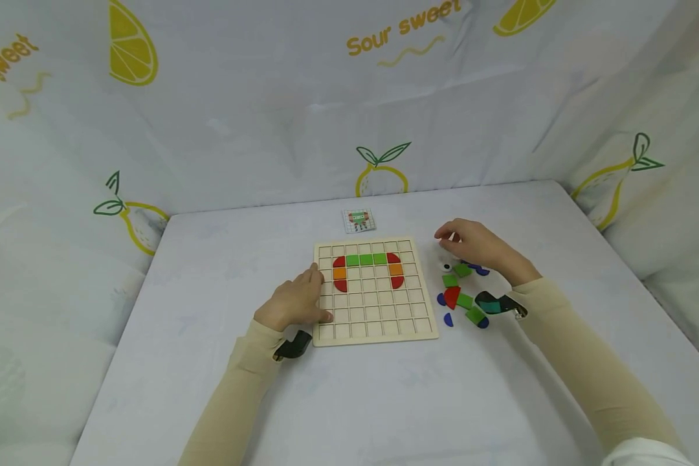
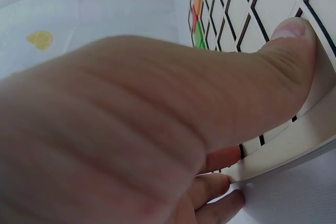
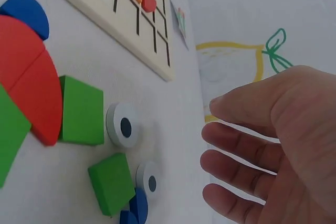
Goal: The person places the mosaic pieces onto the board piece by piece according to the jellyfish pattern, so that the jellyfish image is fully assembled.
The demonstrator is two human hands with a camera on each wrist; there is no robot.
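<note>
A pale wooden grid board [image 1: 378,330] lies flat on the table. Red quarter-round pieces [image 1: 340,285], orange squares [image 1: 340,273] and a row of green squares [image 1: 366,259] form an arch in its upper cells. My left hand [image 1: 294,301] rests at the board's left edge, its thumb [image 2: 294,29] pressing on the surface. To the right of the board, my right hand [image 1: 476,246] hovers with nothing in it, fingers loosely bent. Nearest to it are white round pieces with dark centres [image 3: 124,125] and green blocks [image 3: 83,110].
A small picture card [image 1: 358,221] lies behind the board. Loose pieces spread right of the board include a red piece [image 1: 452,298], blue half-rounds [image 1: 448,320] and several green blocks [image 1: 475,315]. A white lemon-print cloth [image 1: 268,142] hangs behind the table.
</note>
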